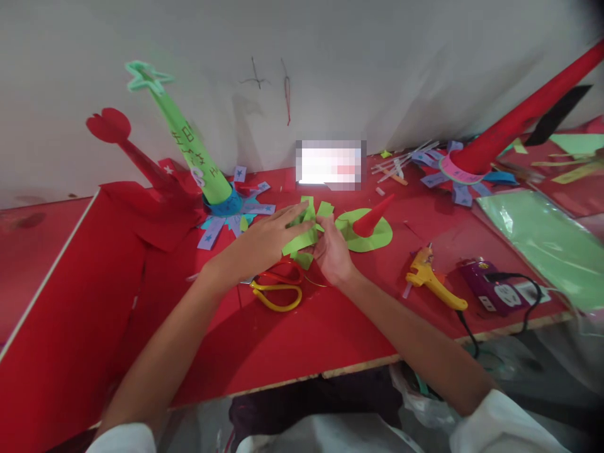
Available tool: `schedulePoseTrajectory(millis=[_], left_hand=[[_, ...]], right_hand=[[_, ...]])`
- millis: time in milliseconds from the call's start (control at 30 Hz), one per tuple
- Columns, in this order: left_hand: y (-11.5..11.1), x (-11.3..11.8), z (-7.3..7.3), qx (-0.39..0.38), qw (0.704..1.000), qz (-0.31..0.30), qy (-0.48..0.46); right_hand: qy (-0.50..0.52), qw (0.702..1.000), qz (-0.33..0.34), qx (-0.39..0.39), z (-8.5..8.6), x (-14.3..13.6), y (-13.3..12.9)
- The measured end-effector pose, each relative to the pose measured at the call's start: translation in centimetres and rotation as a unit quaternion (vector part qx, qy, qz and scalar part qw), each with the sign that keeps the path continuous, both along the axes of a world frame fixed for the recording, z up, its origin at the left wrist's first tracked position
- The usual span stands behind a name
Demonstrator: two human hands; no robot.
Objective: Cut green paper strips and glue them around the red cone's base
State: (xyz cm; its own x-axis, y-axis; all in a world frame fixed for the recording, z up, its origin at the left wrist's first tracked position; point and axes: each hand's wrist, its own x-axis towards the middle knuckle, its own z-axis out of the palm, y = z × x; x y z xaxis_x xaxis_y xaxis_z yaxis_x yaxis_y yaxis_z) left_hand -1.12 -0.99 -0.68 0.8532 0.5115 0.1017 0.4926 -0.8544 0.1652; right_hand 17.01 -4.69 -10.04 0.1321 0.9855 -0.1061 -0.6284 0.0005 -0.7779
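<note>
Between my hands is a light green paper piece with cut strips or tabs standing out from it. My left hand reaches over its left side, fingers apart and resting on the paper. From the right, my right hand holds the same piece, thumb and fingers closed on its edge. Just right of that hand lies a flat green paper shape with a small red cone on it. Below my hands are scissors with yellow and red handles.
A tall green paper cone with a star top stands back left, beside red paper shapes. A red cone, yellow glue gun, purple power box and green sheets are right. A blurred bright screen leans behind.
</note>
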Motion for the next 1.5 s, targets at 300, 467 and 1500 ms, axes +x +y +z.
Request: schedulePoseTrajectory(millis=[300,467,1500], left_hand=[[-0.3,0.9,1.5,-0.137,0.967,0.178,-0.125],[0.6,1.0,0.1,-0.161,0.962,0.168,-0.146],[-7.6,2.6,7.2,-0.100,0.956,-0.106,-0.254]], right_hand=[[-0.216,0.974,-0.002,0.061,-0.2,0.2,-0.1],[-0.251,0.965,0.011,0.073,-0.2,0.3,-0.6],[-0.555,0.774,0.062,0.298,-0.5,-1.2,-3.9]])
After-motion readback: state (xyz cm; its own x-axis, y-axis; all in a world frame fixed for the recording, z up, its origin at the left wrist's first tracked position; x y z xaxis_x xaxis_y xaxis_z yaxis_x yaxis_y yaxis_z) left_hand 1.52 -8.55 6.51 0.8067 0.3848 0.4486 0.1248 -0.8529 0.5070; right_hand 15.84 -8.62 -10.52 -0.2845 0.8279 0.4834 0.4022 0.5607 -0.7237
